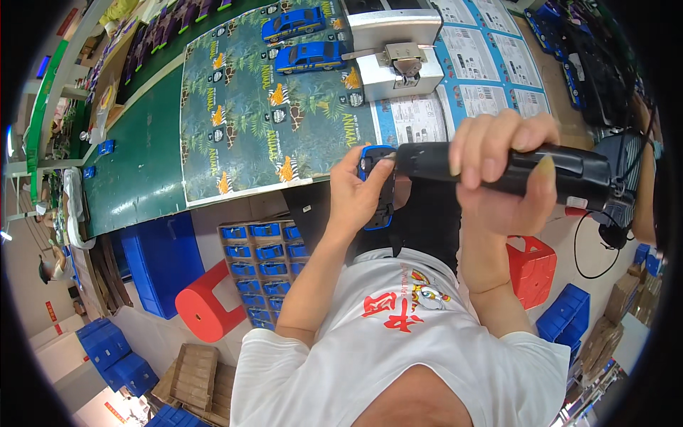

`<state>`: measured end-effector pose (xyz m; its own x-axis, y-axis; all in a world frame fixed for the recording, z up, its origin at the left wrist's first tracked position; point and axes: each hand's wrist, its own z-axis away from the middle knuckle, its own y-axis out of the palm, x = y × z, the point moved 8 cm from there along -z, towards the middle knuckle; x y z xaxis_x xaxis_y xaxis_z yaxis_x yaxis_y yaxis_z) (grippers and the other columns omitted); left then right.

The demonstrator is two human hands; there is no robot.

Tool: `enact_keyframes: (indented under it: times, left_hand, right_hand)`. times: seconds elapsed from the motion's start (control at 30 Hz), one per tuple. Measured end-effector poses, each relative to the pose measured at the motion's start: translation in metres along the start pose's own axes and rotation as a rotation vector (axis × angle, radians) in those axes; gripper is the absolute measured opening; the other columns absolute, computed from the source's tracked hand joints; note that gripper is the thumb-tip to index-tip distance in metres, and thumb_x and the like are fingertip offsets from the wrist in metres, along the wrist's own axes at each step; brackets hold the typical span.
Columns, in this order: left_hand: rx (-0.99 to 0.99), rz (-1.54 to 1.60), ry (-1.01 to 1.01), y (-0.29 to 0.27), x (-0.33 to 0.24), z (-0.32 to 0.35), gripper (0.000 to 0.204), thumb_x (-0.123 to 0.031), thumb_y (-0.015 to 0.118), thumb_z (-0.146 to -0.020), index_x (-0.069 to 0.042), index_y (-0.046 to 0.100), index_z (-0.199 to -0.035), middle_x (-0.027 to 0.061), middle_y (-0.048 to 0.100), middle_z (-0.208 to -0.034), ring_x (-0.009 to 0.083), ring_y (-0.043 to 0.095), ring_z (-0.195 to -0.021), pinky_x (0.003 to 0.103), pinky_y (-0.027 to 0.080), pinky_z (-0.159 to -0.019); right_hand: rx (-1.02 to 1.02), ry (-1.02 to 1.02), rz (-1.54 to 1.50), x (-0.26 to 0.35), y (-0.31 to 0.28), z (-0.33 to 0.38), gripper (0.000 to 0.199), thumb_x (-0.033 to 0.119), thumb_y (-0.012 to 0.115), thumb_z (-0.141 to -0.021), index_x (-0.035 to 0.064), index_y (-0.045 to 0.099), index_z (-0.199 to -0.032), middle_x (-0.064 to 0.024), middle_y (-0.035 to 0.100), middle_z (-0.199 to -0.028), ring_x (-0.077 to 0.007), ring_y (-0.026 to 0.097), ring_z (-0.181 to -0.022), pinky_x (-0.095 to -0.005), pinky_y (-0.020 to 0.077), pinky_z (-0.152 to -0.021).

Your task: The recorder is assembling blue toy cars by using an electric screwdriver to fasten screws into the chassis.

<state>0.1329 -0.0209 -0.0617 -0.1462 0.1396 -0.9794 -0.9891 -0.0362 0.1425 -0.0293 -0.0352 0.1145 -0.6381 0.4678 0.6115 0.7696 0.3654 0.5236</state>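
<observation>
1. Blue toy car [377, 186], underside black and turned toward the camera, was held in the left hand [359, 196], fingers wrapped round its far side and thumb near its top edge.
2. The car sat above the near tabletop edge, in front of the person's chest, off the surface.
3. Right hand [498, 171] was clenched round a black electric screwdriver [512, 167], held roughly level; its front end met the car's upper part, beside the left fingertips. The tip itself could not be made out.
4. A cable [590, 245] hung from the screwdriver's rear end on the right.
5. Two more blue cars [302, 39] lay on the tabletop [142, 164], well apart from the hands, resting on a jungle-print card sheet [263, 121].
6. A grey metal fixture [395, 46] stood just right of those cars, with white printed sheets [469, 64] spread beside it.
7. Below the tabletop: a tray of blue cars [260, 274], a red stool [210, 302] to its left, a second red stool [530, 267] on the right, and blue crates [160, 260] on the floor.
</observation>
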Motion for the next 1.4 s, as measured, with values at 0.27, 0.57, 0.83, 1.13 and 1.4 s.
enact_keyframes:
  times: [0.27,0.57,0.83,1.13,1.4]
  left_hand:
    - [0.044,-0.064,0.081,0.012,-0.013,0.005,0.014,-0.01,0.072,-0.091,-0.001,0.069,-0.102,0.0019,0.071,-0.085,0.0066,0.062,-0.078,0.024,0.05,-0.069]
    - [0.065,0.28,-0.22,0.007,-0.007,0.002,0.019,-0.021,0.066,-0.097,-0.003,0.064,-0.102,0.0068,0.072,-0.086,0.0117,0.068,-0.07,0.025,0.055,-0.061]
    - [0.012,0.333,-0.149,-0.011,-0.016,-0.029,0.02,-0.021,0.063,-0.098,-0.002,0.061,-0.102,0.0136,0.072,-0.088,0.016,0.069,-0.068,0.028,0.057,-0.061]
    - [0.019,0.274,-0.14,-0.019,-0.006,-0.04,0.022,-0.022,0.065,-0.097,-0.002,0.062,-0.104,0.0129,0.072,-0.089,0.0156,0.069,-0.071,0.028,0.058,-0.062]
    - [-0.003,0.292,-0.105,-0.012,-0.008,-0.041,0.022,-0.022,0.068,-0.096,-0.001,0.063,-0.104,0.0086,0.071,-0.089,0.0115,0.066,-0.071,0.027,0.057,-0.058]
  right_hand:
    - [-0.06,0.14,0.211,-0.036,-0.001,0.014,0.004,0.007,0.05,-0.093,0.0052,0.047,-0.095,-0.0081,0.051,-0.069,-0.019,0.051,-0.056,-0.0364,0.048,-0.061]
    - [-0.03,-0.071,0.107,0.001,-0.018,-0.035,0.015,0.021,0.048,-0.097,0.0061,0.052,-0.095,-0.0067,0.051,-0.07,-0.0176,0.049,-0.057,-0.0377,0.0447,-0.061]
    - [-0.019,-0.197,0.388,-0.023,-0.027,-0.08,0.007,0.003,0.062,-0.091,0.0013,0.057,-0.093,-0.0093,0.056,-0.067,-0.0194,0.057,-0.057,-0.0362,0.0506,-0.061]
    - [-0.117,-0.011,0.583,-0.048,0.002,-0.096,0.02,0.007,0.076,-0.085,0.0031,0.063,-0.071,-0.0005,0.058,-0.056,-0.0079,0.052,-0.043,-0.0234,0.0403,-0.042]
    - [0.041,0.125,0.347,-0.042,-0.013,-0.077,0.011,0.013,0.055,-0.095,0.0036,0.054,-0.09,-0.0062,0.05,-0.063,-0.0165,0.05,-0.051,-0.0333,0.0462,-0.055]
